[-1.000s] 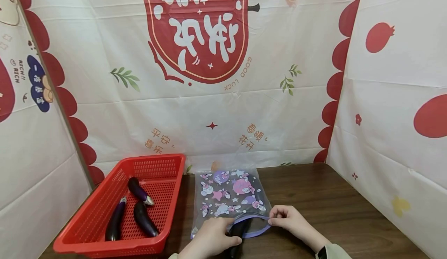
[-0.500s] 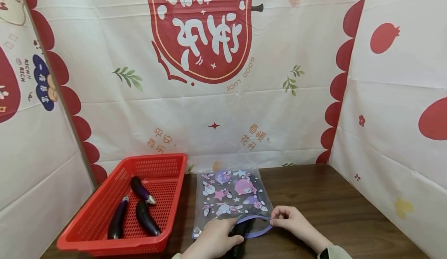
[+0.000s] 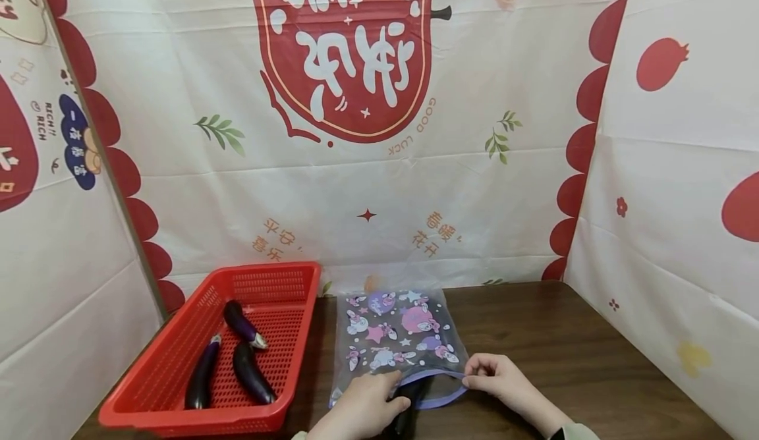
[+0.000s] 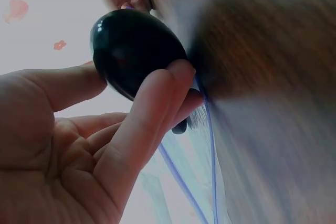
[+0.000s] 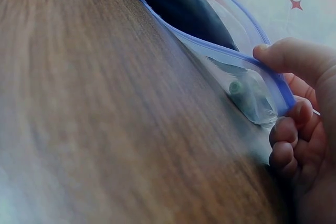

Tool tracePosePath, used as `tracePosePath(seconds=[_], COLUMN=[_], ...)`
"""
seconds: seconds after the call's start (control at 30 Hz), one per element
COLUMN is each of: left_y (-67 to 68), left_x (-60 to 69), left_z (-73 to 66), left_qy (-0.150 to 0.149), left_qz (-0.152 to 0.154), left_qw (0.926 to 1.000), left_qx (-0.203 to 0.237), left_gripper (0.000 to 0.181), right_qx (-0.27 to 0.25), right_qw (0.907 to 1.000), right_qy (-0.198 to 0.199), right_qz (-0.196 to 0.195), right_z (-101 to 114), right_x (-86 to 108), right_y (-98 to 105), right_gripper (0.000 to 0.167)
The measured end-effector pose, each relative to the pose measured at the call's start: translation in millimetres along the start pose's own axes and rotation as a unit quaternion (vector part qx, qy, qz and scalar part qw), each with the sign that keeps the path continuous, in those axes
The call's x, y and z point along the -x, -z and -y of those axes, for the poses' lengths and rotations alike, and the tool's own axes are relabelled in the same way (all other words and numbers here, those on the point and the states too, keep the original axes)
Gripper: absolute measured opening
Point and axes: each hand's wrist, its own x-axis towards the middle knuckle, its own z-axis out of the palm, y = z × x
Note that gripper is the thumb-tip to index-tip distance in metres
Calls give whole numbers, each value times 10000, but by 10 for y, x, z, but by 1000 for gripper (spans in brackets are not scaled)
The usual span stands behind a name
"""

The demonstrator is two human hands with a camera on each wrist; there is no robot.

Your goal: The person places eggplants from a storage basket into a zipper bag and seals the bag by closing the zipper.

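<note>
Eggplant (image 4: 128, 48): lying through the mouth of a clear printed bag (image 3: 397, 334), near end outside.
Left hand (image 3: 364, 402): thumb and fingers clamped on the eggplant, apparently to guide it.
Right hand (image 3: 501, 382): pinching the purple rim (image 3: 445, 401), likely to spread the opening.
Bag: lying on the wooden table (image 3: 534, 321), mouth toward the hands, seemingly for a straight entry.
Red basket (image 3: 207, 421): just beside the bag, holding three more eggplants (image 3: 252, 377), presumably within easy reach.

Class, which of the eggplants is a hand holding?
The eggplant at the open mouth of the printed bag, gripped by the left hand; three others lie untouched in the red basket.
</note>
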Motion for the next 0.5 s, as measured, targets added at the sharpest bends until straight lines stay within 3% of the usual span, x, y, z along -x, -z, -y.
tracePosePath(seconds=[0.2,0.5], left_y=[-31,-18], left_x=[13,41], left_z=[14,10], left_qy=[-161,102], left_qz=[-205,-41], left_qw=[9996,9980], left_qx=[-133,615], left_gripper=[32,33], right_qx=[76,79], right_qw=[10000,9999], right_qy=[-11,-111], right_qz=[-55,-73], right_z=[7,23], right_x=[21,-5], right_y=[-5,-16], right_gripper=[6,8])
